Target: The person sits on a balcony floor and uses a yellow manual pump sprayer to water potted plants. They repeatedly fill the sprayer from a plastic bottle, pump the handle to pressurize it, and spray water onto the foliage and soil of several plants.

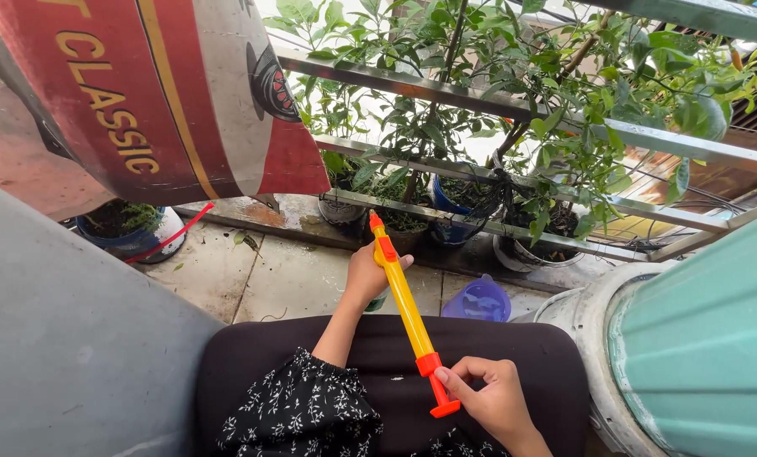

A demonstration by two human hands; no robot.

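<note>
Yellow plastic water squirter (404, 298) held in both hands over the lap, nozzle toward the potted plants (514, 127).
Left hand (368, 275) had its fingers wrapped round the barrel near the orange tip; right hand (493, 398) had its fingers pinching the orange plunger handle (439, 393) at the near end. Purple cup (477, 300) sat on the tiled floor (285, 275) just beyond the knees, near the railing (446, 89).
</note>
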